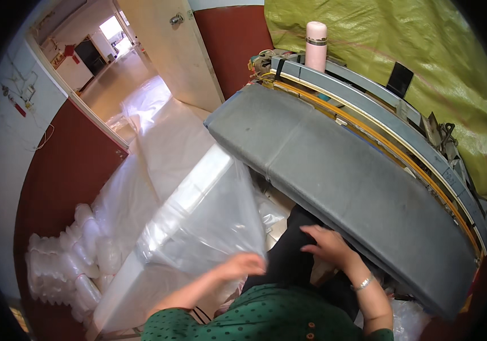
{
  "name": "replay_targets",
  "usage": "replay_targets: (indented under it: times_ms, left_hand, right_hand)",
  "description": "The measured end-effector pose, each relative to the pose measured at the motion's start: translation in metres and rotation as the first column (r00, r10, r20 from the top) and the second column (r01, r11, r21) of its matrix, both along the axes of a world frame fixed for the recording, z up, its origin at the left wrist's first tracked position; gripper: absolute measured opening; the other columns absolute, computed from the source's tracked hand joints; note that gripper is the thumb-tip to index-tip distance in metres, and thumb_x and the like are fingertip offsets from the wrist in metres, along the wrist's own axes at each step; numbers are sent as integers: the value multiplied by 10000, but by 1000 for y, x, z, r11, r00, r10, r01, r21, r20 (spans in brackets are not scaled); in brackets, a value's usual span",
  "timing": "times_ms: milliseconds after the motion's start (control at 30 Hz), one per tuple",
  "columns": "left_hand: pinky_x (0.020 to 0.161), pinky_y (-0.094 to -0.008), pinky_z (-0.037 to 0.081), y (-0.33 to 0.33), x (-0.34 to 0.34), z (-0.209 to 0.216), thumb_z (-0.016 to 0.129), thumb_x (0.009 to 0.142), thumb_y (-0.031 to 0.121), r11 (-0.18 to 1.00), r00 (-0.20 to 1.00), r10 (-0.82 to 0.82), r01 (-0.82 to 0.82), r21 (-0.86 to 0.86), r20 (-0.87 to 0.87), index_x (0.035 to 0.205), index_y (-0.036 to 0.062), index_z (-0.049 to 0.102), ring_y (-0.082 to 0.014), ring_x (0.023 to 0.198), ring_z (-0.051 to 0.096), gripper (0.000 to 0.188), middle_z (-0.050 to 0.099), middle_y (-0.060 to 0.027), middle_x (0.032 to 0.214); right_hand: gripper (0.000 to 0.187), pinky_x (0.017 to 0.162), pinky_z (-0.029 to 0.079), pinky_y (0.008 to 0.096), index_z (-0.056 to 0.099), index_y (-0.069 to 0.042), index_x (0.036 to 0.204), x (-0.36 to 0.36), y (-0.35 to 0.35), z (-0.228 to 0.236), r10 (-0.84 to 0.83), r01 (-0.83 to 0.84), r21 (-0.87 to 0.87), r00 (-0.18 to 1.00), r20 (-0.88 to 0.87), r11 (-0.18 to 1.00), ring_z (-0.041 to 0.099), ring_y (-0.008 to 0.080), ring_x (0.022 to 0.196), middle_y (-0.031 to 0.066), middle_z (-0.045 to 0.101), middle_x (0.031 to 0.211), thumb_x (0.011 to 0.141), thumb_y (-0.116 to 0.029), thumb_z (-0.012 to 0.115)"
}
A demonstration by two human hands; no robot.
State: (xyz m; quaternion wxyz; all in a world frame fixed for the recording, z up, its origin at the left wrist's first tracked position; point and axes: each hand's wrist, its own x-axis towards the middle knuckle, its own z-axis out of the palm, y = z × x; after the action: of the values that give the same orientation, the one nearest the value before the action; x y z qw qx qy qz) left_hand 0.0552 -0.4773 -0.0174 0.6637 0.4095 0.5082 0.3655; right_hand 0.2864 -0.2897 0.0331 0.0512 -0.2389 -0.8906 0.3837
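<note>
A wide sheet of yellow-green woven tarpaulin point(425, 51) covers the background behind the machine. In front of it runs a long machine with a grey padded press bar point(334, 176), laid diagonally from the upper centre to the lower right; grey and yellow rails point(402, 142) follow the far edge of the bar. A pale pink cylindrical flask point(315, 45) stands upright on the far end of the machine, and a small black rectangular object point(400, 79) stands further along the same edge.

To the left of the bar lies a long white counter point(141, 273) carrying a stack of clear plastic film. One clear plastic bag point(209, 219) is raised off the stack near the near end of the counter, its upper edge reaching the near edge of the grey bar. Bundles of rolled clear plastic point(67, 261) rest on the floor beside the left edge of the counter.

The left hand point(242, 266) is closed on the lower corner of the clear plastic bag, fingers pinching the film. The right hand point(328, 245) is spread with fingers apart just below the near edge of the grey bar; it appears to hold nothing, although contact with the film is not clearly visible. The two hands are near each other but apart. A silver bracelet point(364, 282) sits on the right wrist.
</note>
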Motion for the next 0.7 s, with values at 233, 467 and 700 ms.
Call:
replay_targets:
  times_ms: [233,467,700]
  left_hand:
    - [691,-292,438,52,112,28,577,807,79,832,882,-469,425,358,43,828,-9,568,-164,748,548,91,583,-77,795]
    - [688,-318,452,65,84,77,606,799,131,791,924,-233,362,494,-304,864,-1,591,-223,761,561,147,583,-118,817]
    - [725,-355,456,114,101,132,647,763,114,439,650,474,411,799,-595,937,33,590,-271,871,558,200,590,-107,999]
  right_hand:
    - [359,767,454,341,581,-9,1023,-41,7,-45,-170,126,-208,963,-208,970,579,275,903,168,588,996,731,-188,688]
    - [94,561,438,286,587,-1,704,51,-28,0,-388,390,-113,754,-530,914,558,201,591,96,575,650,721,-42,670]
    - [215,597,446,287,486,-35,640,85,-34,55,-234,216,-133,553,-800,967,562,190,673,70,527,764,745,-45,673]
